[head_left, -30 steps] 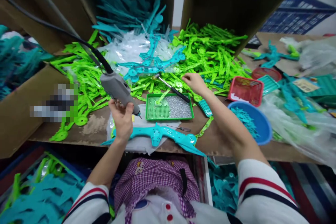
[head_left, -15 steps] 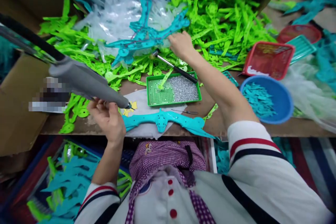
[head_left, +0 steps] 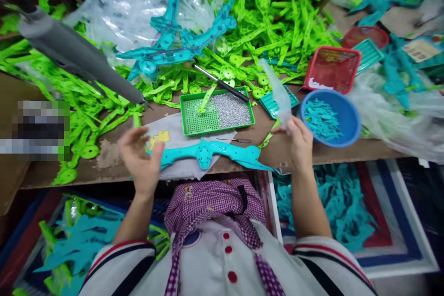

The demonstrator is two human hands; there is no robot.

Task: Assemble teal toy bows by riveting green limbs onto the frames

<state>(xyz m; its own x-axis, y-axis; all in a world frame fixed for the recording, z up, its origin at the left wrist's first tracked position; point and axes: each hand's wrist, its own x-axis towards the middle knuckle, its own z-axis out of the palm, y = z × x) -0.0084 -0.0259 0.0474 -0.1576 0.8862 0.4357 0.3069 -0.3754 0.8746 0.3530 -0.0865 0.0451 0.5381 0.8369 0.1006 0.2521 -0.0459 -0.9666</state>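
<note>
A long turquoise plastic part (head_left: 204,155) lies on a pale cloth (head_left: 165,125) at the bench's front edge. By its left end, my left hand (head_left: 141,159) is raised with its fingers apart, holding nothing. My right hand (head_left: 299,141) pinches the lower end of a thin translucent plastic piece (head_left: 278,90), to the right of the turquoise part. A gray powered screwdriver (head_left: 83,58) hangs tilted at the upper left, clear of both hands. Behind the turquoise part sits a green tray (head_left: 189,130) of small silver screws, with a black-handled tool (head_left: 231,90) across it.
A blue bowl (head_left: 354,125) of small turquoise pieces and a red basket (head_left: 333,67) stand at the right. Lime green parts (head_left: 277,23) are heaped behind, beside clear plastic bags (head_left: 132,9). A small screwdriver (head_left: 243,140) lies near the tray.
My left hand has let go of the powered screwdriver, which has swung up and left. My right hand has come back from the pile toward the front edge with the translucent piece.
</note>
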